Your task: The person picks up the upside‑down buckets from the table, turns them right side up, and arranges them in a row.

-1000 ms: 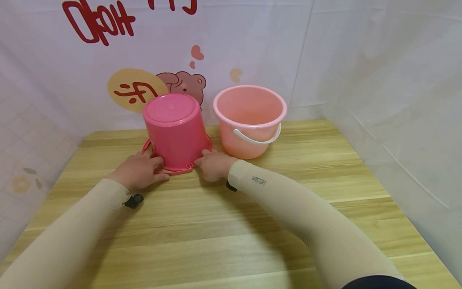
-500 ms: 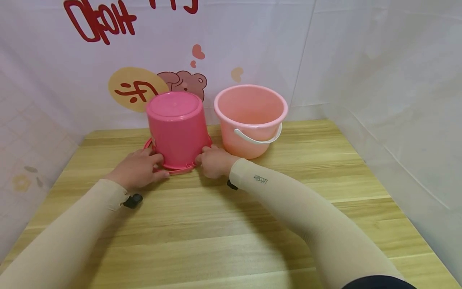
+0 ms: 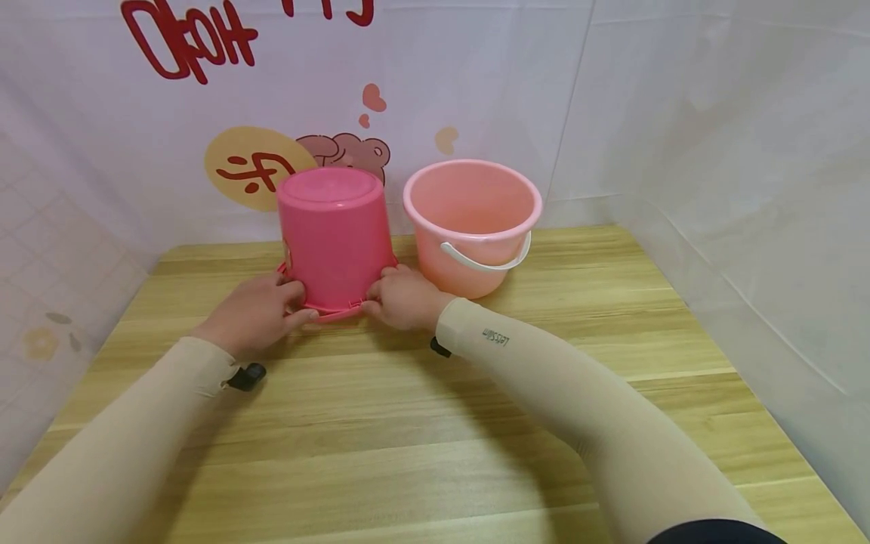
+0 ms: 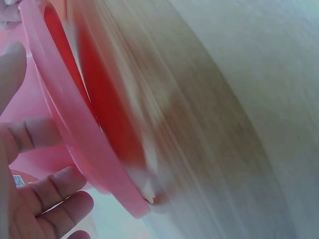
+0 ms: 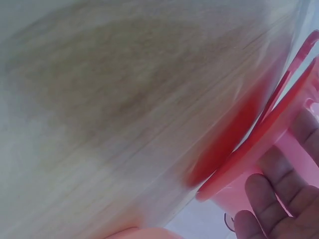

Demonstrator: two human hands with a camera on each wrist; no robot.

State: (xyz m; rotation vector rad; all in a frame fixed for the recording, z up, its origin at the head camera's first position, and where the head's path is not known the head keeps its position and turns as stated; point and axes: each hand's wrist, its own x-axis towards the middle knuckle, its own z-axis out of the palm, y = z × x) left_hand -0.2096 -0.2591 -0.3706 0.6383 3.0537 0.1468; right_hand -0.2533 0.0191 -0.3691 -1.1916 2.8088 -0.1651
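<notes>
A deep pink bucket (image 3: 336,245) is upside down at the table's back left, its base facing up. My left hand (image 3: 251,313) holds its lower left side near the rim, and my right hand (image 3: 405,299) grips the rim's right side. In the left wrist view the bucket rim (image 4: 82,122) appears just above the wood, with a red reflection beneath it. Fingers (image 4: 55,189) lie against the outer wall there. From the right wrist, the pink handle (image 5: 294,69) shows along the rim, and curled fingers (image 5: 264,196) touch the wall. The bucket's inside is hidden.
A light pink bucket (image 3: 438,257) stands upright close to the right, its white handle (image 3: 479,264) hanging at the front. The wooden table (image 3: 408,453) stretches toward me. Behind hangs a white printed cloth (image 3: 489,75), with pale walls on both sides.
The deep pink bucket has risen slightly and shifted a little to the right, with both hands moving along on its rim. The light pink bucket stays in place.
</notes>
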